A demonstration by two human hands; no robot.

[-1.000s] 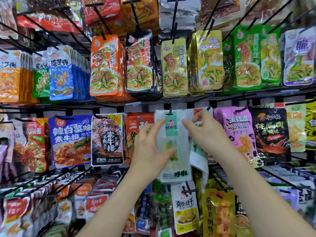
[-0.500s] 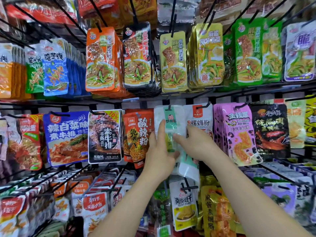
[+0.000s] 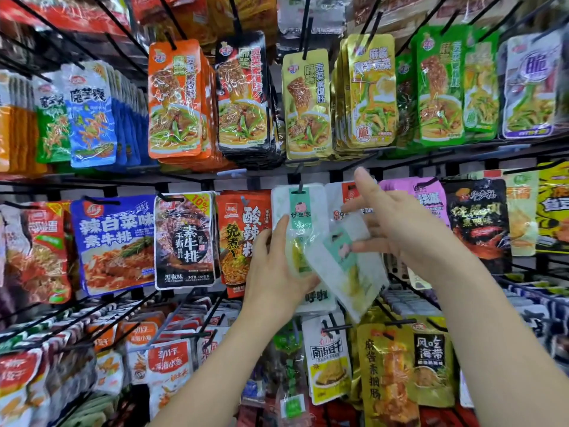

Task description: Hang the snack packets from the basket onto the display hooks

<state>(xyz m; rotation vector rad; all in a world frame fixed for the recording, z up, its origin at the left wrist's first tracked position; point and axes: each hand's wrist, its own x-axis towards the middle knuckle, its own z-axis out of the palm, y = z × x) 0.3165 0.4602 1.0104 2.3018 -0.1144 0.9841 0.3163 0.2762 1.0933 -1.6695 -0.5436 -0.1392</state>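
Observation:
A white snack packet with a teal label (image 3: 300, 211) hangs on a black display hook (image 3: 296, 175) in the middle row. My left hand (image 3: 272, 272) grips its lower left edge, the thumb on the front. A second, identical white packet (image 3: 341, 272) lies tilted across it, its lower corner under my left thumb. My right hand (image 3: 397, 224) is beside the packet's top edge with its fingers spread, and the lower fingertips touch the teal label. The basket is out of view.
Rows of hooks full of packets surround the spot: an orange-red noodle packet (image 3: 243, 238) just left, a white one with a red label (image 3: 346, 198) and pink ones (image 3: 428, 198) just right. Bare hook tips (image 3: 335, 328) stick out below my hands.
The first packet now hangs from the hook on its own. My right hand has opened and lifted to the right, and the second packet has swung up tilted in front of the hanging one.

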